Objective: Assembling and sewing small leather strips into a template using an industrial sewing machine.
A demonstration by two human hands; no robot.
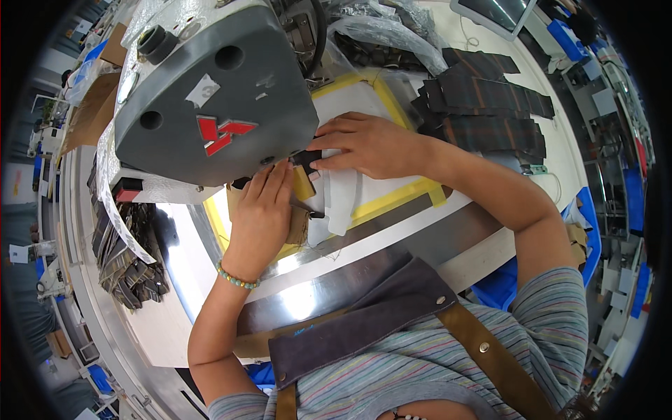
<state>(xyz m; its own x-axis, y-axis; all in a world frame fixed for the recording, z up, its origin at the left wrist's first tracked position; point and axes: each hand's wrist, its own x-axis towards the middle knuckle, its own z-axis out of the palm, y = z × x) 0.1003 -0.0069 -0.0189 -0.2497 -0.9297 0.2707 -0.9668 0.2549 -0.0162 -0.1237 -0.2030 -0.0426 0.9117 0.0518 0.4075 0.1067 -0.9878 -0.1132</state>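
Both hands work at the lower edge of a grey sewing machine head (217,105), which hides the needle area. My left hand (264,210) lies with fingers stretched forward beside a yellow strip (303,183) and a brown piece (297,227) under its palm side. From the right comes my right hand (378,145), fingers extended and slightly spread, its fingertips on a dark fabric piece (316,203) partly under the machine. A white strip (341,196) lies just below the right hand. Neither hand is closed round anything.
Dark plaid fabric strips (490,94) lie stacked at the right, with clear plastic bags (381,35) behind. More striped strips (129,259) hang in a bundle at the left. Yellow tape (392,199) borders the white work surface. A blue bin (591,231) stands at the right.
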